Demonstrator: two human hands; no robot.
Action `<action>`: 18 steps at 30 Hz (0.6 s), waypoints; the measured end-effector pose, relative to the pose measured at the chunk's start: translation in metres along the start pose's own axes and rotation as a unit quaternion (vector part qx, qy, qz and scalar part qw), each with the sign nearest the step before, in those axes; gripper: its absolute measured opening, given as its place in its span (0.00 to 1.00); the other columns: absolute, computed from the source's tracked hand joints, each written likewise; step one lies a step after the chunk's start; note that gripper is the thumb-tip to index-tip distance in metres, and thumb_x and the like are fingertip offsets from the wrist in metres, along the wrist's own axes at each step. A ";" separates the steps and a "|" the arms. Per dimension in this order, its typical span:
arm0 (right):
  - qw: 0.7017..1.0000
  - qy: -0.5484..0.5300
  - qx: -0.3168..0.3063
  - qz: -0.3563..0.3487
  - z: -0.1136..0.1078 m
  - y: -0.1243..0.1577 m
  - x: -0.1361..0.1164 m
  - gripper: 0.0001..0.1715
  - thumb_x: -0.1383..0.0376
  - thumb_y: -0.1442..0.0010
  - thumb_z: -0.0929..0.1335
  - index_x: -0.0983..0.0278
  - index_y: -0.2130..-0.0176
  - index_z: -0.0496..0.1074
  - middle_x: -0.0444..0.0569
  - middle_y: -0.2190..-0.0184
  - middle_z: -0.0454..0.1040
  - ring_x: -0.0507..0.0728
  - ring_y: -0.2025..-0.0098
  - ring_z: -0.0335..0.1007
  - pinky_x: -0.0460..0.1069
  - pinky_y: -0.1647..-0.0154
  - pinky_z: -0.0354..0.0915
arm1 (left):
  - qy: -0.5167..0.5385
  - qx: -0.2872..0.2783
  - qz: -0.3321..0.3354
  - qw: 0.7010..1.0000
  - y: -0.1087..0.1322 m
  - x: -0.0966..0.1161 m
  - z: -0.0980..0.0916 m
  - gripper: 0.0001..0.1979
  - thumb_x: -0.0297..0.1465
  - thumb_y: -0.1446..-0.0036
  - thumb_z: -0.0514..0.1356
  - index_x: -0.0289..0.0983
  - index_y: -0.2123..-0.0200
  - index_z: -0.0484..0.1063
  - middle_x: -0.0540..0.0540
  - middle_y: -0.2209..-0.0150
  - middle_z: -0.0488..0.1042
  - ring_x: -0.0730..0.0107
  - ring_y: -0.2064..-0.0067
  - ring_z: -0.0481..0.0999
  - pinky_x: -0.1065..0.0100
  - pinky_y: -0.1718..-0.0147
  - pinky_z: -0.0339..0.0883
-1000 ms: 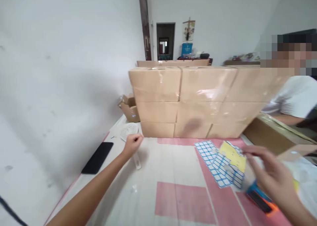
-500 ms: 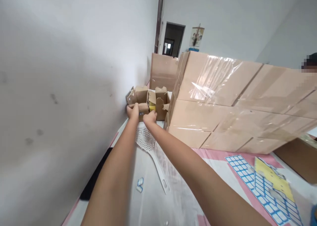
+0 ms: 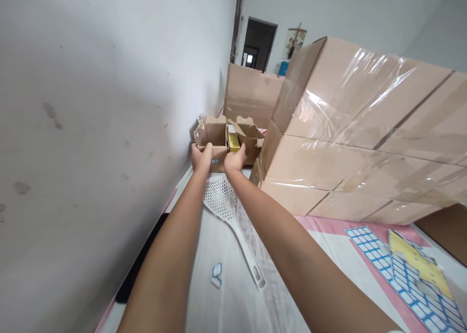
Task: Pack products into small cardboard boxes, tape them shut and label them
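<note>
At the far end of the surface, against the wall, stands an open cardboard box [image 3: 218,165] with raised, torn flaps. My left hand [image 3: 202,157] is closed on its near edge at the left corner, thumb on top. My right hand [image 3: 235,159] grips at the box's right part, beside a yellow carton [image 3: 233,142] that stands upright inside; some of its fingers are hidden. Just in front of the box lies a white slotted skimmer [image 3: 221,199], its handle pointing towards me. Another open, torn cardboard box [image 3: 251,148] adjoins on the right.
A wall [image 3: 91,153] runs close along the left. Large cardboard cartons [image 3: 350,99] under clear film stack up on the right. Blue-bordered label sheets [image 3: 375,255] and a yellow printed sheet [image 3: 419,262] lie at the lower right. A dark flat object [image 3: 142,260] lies by the wall.
The view has shifted slightly, bringing the cartons nearer. My hands are further apart on the box edge, and more of the yellow carton and the box's inside shows.
</note>
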State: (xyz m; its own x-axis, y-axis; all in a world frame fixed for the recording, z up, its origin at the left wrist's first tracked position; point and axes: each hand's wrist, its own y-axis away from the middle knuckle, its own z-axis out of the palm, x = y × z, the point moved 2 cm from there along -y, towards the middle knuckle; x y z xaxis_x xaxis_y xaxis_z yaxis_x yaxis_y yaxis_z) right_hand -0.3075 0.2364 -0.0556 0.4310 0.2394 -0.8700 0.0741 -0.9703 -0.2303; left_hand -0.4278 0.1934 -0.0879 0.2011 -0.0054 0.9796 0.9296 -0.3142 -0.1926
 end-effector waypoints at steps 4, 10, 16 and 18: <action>1.000 -0.019 0.004 -0.008 -0.004 -0.011 0.008 0.32 0.67 0.36 0.62 0.63 0.34 0.61 0.58 0.46 0.74 0.65 0.42 0.69 0.58 0.41 0.65 | -0.008 -0.007 -0.003 1.000 -0.003 -0.001 0.004 0.19 0.42 0.38 0.63 0.37 0.49 0.71 0.45 0.55 0.77 0.62 0.55 0.77 0.52 0.50 0.70; 0.999 -0.032 0.017 -0.007 0.004 -0.017 0.007 0.30 0.70 0.40 0.65 0.63 0.39 0.64 0.60 0.42 0.68 0.65 0.40 0.66 0.58 0.37 0.61 | -0.023 -0.009 0.003 1.000 -0.002 0.000 0.007 0.20 0.42 0.37 0.62 0.37 0.47 0.70 0.44 0.53 0.76 0.61 0.53 0.77 0.52 0.50 0.71; 0.998 -0.057 -0.021 0.018 0.010 -0.020 0.019 0.30 0.71 0.40 0.65 0.60 0.39 0.62 0.55 0.51 0.73 0.63 0.50 0.73 0.56 0.44 0.67 | -0.040 -0.015 0.006 0.999 0.003 0.002 0.006 0.19 0.42 0.37 0.62 0.37 0.48 0.71 0.44 0.54 0.76 0.62 0.55 0.77 0.53 0.50 0.71; 0.997 -0.070 -0.031 0.019 0.011 -0.016 0.021 0.30 0.73 0.40 0.64 0.59 0.39 0.61 0.51 0.54 0.75 0.60 0.53 0.74 0.54 0.46 0.68 | -0.042 -0.021 0.011 0.999 0.007 0.005 0.002 0.18 0.41 0.38 0.63 0.37 0.50 0.72 0.45 0.56 0.77 0.63 0.56 0.77 0.53 0.51 0.72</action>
State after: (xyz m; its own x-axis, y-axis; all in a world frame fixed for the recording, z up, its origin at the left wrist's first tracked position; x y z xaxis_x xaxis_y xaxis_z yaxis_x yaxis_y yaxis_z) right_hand -0.3099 0.2575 -0.0750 0.3053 0.2000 -0.9310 0.1169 -0.9782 -0.1718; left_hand -0.4194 0.1934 -0.0843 0.2489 0.0656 0.9663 0.9111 -0.3543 -0.2106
